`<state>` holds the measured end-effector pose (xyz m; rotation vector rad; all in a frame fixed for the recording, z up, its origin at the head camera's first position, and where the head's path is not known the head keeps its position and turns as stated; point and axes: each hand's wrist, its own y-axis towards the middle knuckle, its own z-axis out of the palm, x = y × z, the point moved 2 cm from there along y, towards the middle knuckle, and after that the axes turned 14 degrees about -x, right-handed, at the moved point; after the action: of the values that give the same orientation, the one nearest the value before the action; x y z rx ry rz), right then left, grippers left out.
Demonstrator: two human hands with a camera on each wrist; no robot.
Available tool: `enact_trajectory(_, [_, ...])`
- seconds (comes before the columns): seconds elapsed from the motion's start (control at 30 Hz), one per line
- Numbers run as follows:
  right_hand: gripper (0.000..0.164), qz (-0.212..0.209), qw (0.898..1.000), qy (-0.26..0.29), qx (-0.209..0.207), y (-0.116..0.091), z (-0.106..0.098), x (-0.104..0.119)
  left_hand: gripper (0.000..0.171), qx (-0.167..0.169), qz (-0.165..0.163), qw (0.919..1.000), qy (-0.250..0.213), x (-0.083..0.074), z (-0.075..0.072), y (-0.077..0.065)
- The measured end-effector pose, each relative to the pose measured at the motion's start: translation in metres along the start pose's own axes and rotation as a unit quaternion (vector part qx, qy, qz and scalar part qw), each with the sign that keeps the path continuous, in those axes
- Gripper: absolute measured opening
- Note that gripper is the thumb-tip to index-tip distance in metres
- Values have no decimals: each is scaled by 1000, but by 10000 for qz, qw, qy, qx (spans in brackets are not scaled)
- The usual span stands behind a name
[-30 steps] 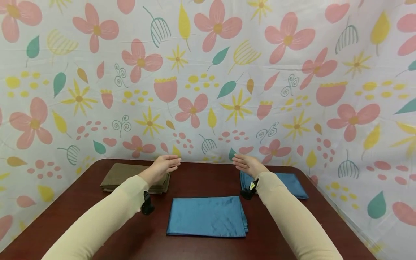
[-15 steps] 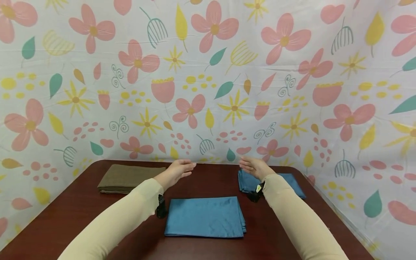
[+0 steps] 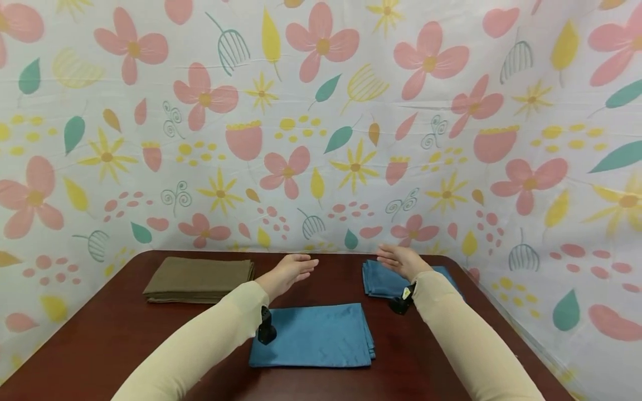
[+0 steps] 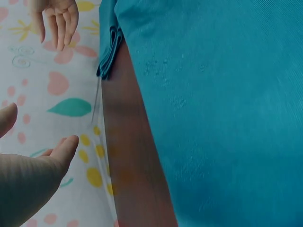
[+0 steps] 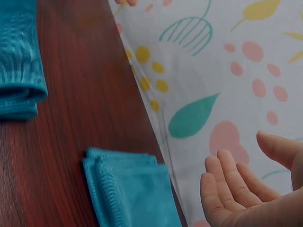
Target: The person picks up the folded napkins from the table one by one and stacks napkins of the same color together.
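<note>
Left hand [image 3: 289, 272]: fingers extended, holding nothing; folded olive-brown cloth [image 3: 200, 277] at its nine o'clock; folded rectangular blue cloth [image 3: 321, 337] on the dark red-brown table [image 3: 100, 340] at its five o'clock, long axis nine-to-three, left hand nearer; right hand [image 3: 402, 260]: fingers extended, holding nothing, partly hiding a second folded blue cloth [image 3: 377, 281] at its six o'clock.

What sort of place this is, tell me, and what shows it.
Likely an indoor workspace, perhaps a staged one: a reddish-brown table, a folded brown cloth and a nearer folded blue cloth on it, and a flower-printed sheet hanging behind.
</note>
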<state>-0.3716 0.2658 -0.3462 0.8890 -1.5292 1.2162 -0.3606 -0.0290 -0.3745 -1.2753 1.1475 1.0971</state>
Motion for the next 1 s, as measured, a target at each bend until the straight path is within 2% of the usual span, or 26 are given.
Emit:
enact_trajectory(0.17, [62,-73,9998,-190,21,1,-9,-4,60,72,-39,9999,97,7,12,0])
enact_trajectory(0.37, [58,-91,9999,-47,-26,3,-26,-7,59,147,-99,9998,128,6,28,-2])
enact_trajectory(0.5, [56,-91,9999,70,-72,2,-40,-9,60,257,-161,9995,12,5,39,-1])
enact_trajectory(0.7, [65,47,9991,312,-293,0,-55,-10,60,321,-331,9982,-374,1,56,0])
enact_trajectory(0.83, [66,-13,9987,214,-457,0,-61,-13,60,386,-393,9971,-518,-2,67,0])
enact_trajectory(1.0, [64,-51,9984,10,-567,2,-69,-16,62,470,-425,9968,-485,0,80,0])
